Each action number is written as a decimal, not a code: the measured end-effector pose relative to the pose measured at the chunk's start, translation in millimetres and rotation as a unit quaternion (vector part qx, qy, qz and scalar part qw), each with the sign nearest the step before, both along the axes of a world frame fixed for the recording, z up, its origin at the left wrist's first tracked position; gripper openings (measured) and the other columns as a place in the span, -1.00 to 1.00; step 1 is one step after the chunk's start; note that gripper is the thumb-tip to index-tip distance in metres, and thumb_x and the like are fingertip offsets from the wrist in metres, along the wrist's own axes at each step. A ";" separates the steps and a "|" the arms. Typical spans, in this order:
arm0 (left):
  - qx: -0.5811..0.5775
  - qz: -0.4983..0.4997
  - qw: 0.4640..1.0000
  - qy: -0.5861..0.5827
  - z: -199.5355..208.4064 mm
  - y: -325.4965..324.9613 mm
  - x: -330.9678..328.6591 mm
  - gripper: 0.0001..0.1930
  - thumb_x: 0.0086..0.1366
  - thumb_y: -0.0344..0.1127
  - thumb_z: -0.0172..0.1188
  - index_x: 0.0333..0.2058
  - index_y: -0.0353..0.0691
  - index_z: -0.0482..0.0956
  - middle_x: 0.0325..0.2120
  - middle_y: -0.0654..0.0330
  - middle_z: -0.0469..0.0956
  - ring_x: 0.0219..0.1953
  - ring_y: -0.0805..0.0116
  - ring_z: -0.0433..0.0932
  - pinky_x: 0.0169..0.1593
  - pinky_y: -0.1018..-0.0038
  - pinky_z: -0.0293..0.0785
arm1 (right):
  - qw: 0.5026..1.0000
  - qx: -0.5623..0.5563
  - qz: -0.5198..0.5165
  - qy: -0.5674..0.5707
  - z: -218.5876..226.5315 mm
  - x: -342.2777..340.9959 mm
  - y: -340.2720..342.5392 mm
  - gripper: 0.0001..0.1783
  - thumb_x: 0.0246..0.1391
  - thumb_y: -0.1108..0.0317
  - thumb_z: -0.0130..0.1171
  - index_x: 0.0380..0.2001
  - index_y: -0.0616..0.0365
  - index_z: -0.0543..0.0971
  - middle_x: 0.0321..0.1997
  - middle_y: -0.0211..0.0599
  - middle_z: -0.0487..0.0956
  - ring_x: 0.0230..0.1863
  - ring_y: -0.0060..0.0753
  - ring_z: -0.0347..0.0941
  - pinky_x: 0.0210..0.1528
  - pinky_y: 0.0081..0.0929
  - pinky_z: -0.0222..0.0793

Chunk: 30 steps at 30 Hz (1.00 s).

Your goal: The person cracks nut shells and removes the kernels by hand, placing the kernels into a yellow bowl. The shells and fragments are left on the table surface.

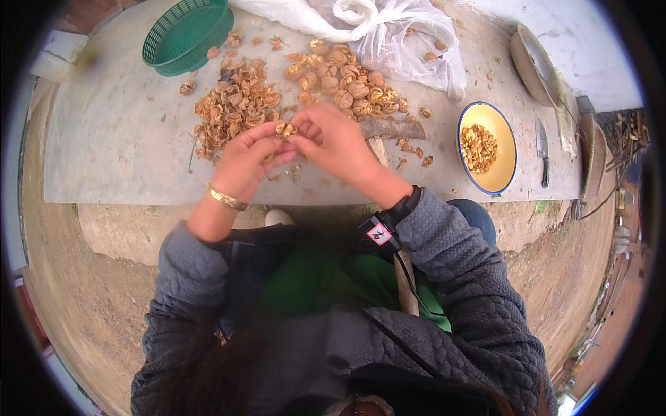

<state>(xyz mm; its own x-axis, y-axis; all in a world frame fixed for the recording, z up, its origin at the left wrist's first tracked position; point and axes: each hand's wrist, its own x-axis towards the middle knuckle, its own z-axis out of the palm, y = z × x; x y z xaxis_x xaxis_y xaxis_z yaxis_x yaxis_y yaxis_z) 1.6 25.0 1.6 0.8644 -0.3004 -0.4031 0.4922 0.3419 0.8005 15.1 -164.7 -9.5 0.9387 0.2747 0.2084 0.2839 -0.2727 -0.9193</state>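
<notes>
Between the fingertips of both hands is a cracked walnut (285, 130), its kernel showing. My left hand (251, 151) pinches it from the left, fingers curled. From the right, the thumb and fingers of my right hand (329, 141) close on it too. Just beyond the left hand lies a heap of broken walnut shells (236, 104). Behind the right hand is a pile of walnuts (347, 80), some whole and some cracked. A hammer (392, 128) with a dark head rests on the slab beside my right wrist, its wooden handle running toward my lap.
An enamel bowl (508, 156) with a blue rim holds walnut kernels at the right. Past it lie a knife (543, 152) and a round basin (534, 66). A green plastic basket (187, 41) and a clear plastic bag (409, 41) sit at the back of the concrete slab (104, 139).
</notes>
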 end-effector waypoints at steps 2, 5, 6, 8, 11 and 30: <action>-0.017 0.012 0.999 0.031 2.1 0.3 0.9 -0.68 0.39 -0.37 0.01 0.05 -0.39 0.44 -0.12 0.07 0.57 -0.12 0.27 0.60 0.02 0.38 0.56 | 0.999 0.013 0.006 0.044 1.3 0.7 -0.3 -0.79 -0.04 0.50 0.30 -0.28 0.17 0.54 -0.31 -0.32 0.47 -0.40 -0.53 0.48 -0.37 -0.53 0.44; -0.043 0.027 0.997 0.055 5.2 1.7 2.6 -0.67 0.43 -0.30 0.00 0.05 -0.38 0.44 -0.14 0.07 0.58 -0.14 0.28 0.60 0.01 0.38 0.57 | 0.996 0.038 0.017 0.084 2.0 3.3 -2.0 -0.78 -0.04 0.50 0.30 -0.26 0.14 0.57 -0.29 -0.34 0.47 -0.43 -0.53 0.46 -0.41 -0.56 0.41; -0.031 0.023 0.998 0.058 5.4 1.8 2.2 -0.67 0.43 -0.28 0.00 0.05 -0.38 0.45 -0.15 0.08 0.58 -0.15 0.29 0.60 0.01 0.38 0.57 | 0.997 0.035 0.020 0.067 2.0 4.3 -2.4 -0.76 -0.05 0.50 0.30 -0.24 0.13 0.58 -0.27 -0.34 0.47 -0.44 -0.53 0.46 -0.42 -0.57 0.40; -0.016 0.017 0.998 0.050 4.4 1.6 0.7 -0.66 0.44 -0.25 -0.01 0.04 -0.37 0.46 -0.18 0.09 0.59 -0.17 0.30 0.60 0.00 0.38 0.57 | 0.998 0.018 0.024 0.048 1.8 5.8 -3.3 -0.73 -0.05 0.49 0.31 -0.21 0.11 0.59 -0.25 -0.35 0.46 -0.45 -0.54 0.44 -0.43 -0.59 0.38; -0.025 0.015 0.998 0.050 0.8 1.8 -0.4 -0.69 0.44 -0.26 -0.01 0.01 -0.35 0.48 -0.22 0.12 0.60 -0.18 0.33 0.60 -0.01 0.39 0.57 | 0.998 0.035 0.045 0.010 2.6 5.4 -4.1 -0.72 -0.06 0.48 0.32 -0.21 0.11 0.60 -0.22 -0.35 0.46 -0.46 -0.55 0.43 -0.43 -0.59 0.39; -0.031 0.044 0.997 0.061 3.7 -3.7 0.1 -0.71 0.42 -0.32 -0.03 -0.02 -0.38 0.49 -0.12 0.06 0.56 -0.13 0.22 0.60 0.00 0.36 0.58 | 0.936 0.210 0.055 0.278 11.9 14.0 -15.6 -0.80 0.00 0.57 0.23 -0.27 0.13 0.54 -0.17 -0.39 0.52 -0.36 -0.62 0.43 -0.36 -0.64 0.37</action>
